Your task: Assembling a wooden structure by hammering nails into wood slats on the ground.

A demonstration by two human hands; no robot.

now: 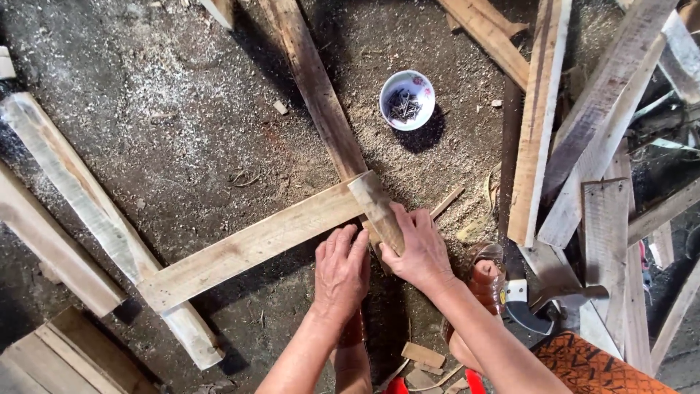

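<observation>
Wooden short block [376, 208] sits under the right hand [419, 252], its grip closed around it; the left hand [340, 271] presses flat, fingers spread, on the long plank [248, 244].

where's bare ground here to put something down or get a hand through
Bare ground lies upper left, between the pale plank at the left edge and the long slat, and below the crosswise board left of the left hand. It is crowded right of the bowl of nails, where the board pile lies, and around the right hand.
</observation>
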